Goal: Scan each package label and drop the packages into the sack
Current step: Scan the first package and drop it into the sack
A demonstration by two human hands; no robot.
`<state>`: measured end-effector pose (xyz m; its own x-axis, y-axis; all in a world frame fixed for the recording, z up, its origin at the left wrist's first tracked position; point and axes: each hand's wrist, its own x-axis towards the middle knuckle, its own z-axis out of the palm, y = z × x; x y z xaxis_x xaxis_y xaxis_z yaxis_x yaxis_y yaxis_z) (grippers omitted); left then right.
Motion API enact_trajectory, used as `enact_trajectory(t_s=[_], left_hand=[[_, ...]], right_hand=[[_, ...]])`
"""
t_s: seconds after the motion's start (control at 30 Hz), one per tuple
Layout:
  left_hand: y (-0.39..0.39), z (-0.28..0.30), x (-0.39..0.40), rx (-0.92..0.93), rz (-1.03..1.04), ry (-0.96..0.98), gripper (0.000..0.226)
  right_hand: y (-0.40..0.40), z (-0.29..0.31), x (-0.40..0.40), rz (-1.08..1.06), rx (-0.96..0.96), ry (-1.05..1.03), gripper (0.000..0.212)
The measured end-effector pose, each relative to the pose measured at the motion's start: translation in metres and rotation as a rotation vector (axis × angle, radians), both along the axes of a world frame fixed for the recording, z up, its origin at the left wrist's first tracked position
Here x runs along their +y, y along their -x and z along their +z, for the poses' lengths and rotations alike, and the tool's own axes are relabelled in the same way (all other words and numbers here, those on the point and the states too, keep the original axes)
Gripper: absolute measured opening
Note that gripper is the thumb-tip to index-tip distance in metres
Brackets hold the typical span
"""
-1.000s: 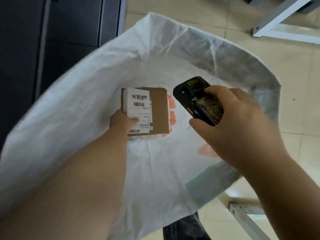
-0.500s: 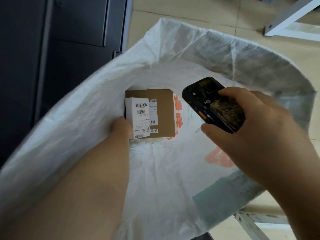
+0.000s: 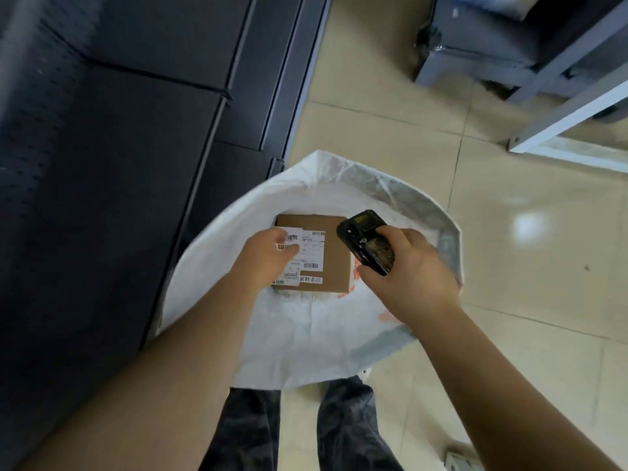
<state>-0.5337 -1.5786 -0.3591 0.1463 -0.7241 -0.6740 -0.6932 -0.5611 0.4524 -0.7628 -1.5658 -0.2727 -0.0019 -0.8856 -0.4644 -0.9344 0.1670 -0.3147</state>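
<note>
White sack [image 3: 306, 338] stands open on the tiled floor [image 3: 509, 232], beside a dark cabinet [image 3: 119, 147]; brown box [image 3: 334, 253] lies flat inside, labels facing up; left hand [image 3: 268, 263] reaches into the sack mouth, fingers curled on a small white package [image 3: 291, 258] with barcodes, held over the box's left edge; whether package and box touch, cannot tell; right hand [image 3: 413, 271] grips a black scanner [image 3: 365, 241], its head over the box's right edge; hands apart, either side of the box; person's dark trousers [image 3: 346, 433] below the sack.
</note>
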Motion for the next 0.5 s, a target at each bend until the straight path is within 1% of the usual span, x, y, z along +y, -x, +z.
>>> enact_trajectory(t_s=[0.17,0.33,0.43,0.5], left_hand=[[0.001,0.085,0.041,-0.001,-0.075,0.176,0.046],[-0.011,0.120,0.079,-0.017,-0.113,0.194,0.053],[-0.016,0.150,0.089,-0.002,-0.140,0.249,0.052],[-0.019,0.183,0.093,0.005,-0.145,0.322,0.051]], right_hand=[[-0.004,0.013,0.008,0.016,-0.002,-0.007,0.061],[-0.009,0.029,0.024,-0.020,-0.030,-0.023,0.064],[-0.015,0.057,0.036,-0.050,-0.055,0.014,0.063],[-0.020,0.089,0.046,-0.066,-0.091,0.068,0.063]])
